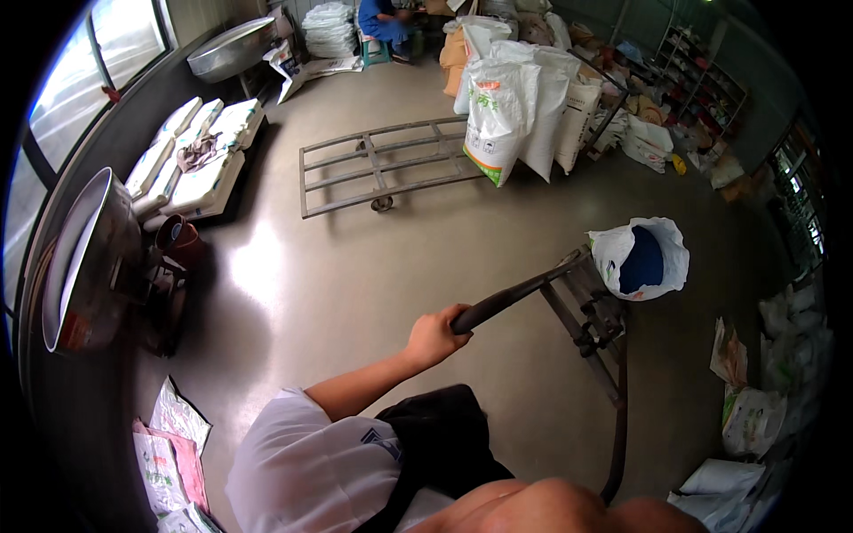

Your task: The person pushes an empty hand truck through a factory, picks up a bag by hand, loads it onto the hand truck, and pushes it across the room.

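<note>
My left hand (435, 338) is closed around the dark grip of one handle of a metal hand truck (600, 324). The frame tilts away from me toward the right. Its other handle (620, 417) curves down toward the lower edge, where its end is hidden. My right hand cannot be seen. At the far end of the hand truck stands an open white woven sack (671, 286), its top rolled back. Inside it lies a deep blue material (643, 262), too fine to make out.
A low flatbed cart (378, 169) stands ahead, with tall white sacks (498, 115) at its right end. Stacked bags (213, 182) and a large metal basin (75, 266) are on the left. Sacks (751, 422) line the right side. A seated person (386, 22) is at the back.
</note>
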Demonstrator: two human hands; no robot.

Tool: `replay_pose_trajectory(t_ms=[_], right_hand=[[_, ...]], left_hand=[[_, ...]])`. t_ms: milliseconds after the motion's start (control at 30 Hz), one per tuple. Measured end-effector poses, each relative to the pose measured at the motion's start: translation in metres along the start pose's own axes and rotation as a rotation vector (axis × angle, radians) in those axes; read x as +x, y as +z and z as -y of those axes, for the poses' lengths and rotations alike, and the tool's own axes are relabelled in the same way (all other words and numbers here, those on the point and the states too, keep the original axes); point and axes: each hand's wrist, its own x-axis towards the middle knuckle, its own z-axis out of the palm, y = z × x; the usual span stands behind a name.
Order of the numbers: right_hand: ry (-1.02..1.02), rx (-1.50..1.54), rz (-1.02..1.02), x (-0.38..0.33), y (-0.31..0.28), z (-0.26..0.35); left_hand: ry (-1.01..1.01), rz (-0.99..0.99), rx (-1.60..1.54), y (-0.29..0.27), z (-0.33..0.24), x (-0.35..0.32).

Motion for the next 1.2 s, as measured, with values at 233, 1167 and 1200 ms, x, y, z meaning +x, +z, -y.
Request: replay_pose_trajectory(t_ms=[233, 1167, 1200], right_hand=[[0.091, 0.027, -0.05, -0.008, 0.022, -0.002], [0.031, -0.029, -0.142, -0.012, 0.001, -0.021], [0.028, -0.026, -0.139, -0.013, 0.002, -0.022]], left_hand=[[0.014, 0.043, 0.003, 0.007, 0.014, 0.016], [0.119, 0.005, -0.056, 0.01, 0.018, 0.004], [0.122, 0.004, -0.053, 0.01, 0.019, 0.003]])
